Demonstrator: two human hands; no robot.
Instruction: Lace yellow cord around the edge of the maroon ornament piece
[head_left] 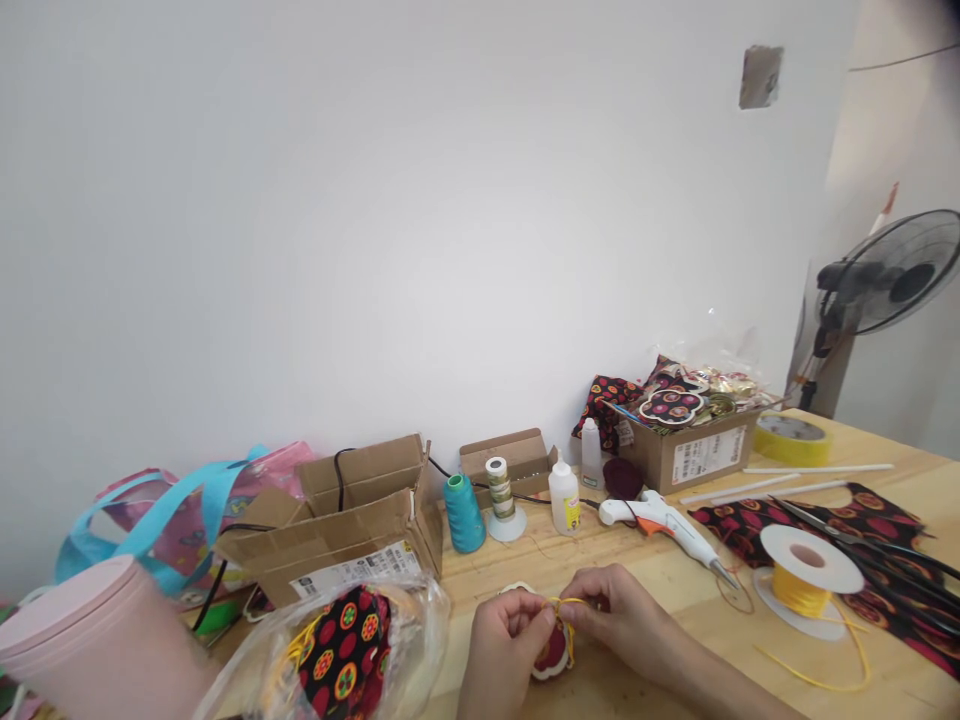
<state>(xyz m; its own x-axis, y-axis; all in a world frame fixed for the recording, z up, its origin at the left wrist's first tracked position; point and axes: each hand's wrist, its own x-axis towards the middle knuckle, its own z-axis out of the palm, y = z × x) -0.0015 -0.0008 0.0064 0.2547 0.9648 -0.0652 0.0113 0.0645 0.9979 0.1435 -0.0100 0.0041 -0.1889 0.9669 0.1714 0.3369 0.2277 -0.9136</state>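
Low in the head view, my left hand (501,640) and my right hand (622,620) meet over the wooden table (675,660). Both pinch a thin yellow cord (564,604) that loops between their fingertips. Under the cord sits a small red ornament with a pale scalloped edge (551,655), held against my left fingers. A spool of the same yellow cord (806,580) stands to the right, its loose end trailing over the table.
A white glue gun (664,525), a glue bottle (564,497), a teal thread cone (463,512) and a wound thread spool (501,495) stand behind my hands. Open cardboard boxes (352,530), a box of patterned pieces (694,440), patterned fabric (870,545), a pink tub (97,640), a plastic bag (352,650), yellow tape (791,437) and a fan (885,275) surround them.
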